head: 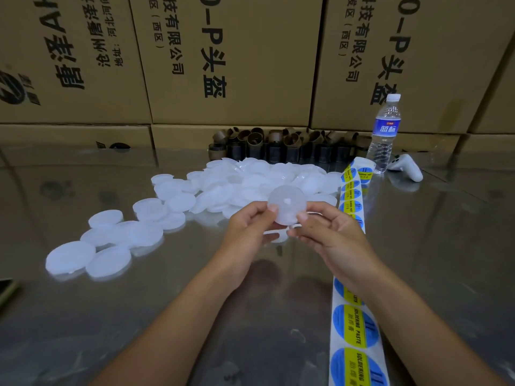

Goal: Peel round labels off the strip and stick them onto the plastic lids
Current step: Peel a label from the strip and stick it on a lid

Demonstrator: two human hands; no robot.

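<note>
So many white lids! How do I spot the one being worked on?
Start at the shiny metal table and find the big heap of round white plastic lids. Just in front of it, one translucent white lid is held up, pinched between the left hand and right hand; all the others lie on the table.

A: Lids, mid frame: colour?
B: All translucent milky white, incl. the held lid. No print.
A: Label strip, lower right?
B: White backing; round labels blue w/ yellow band, black txt.
A: Boxes, top?
B: Brown cardboard, black print. Bottle, upper right: clear, blue label, white cap. Table: shiny grey.
</note>
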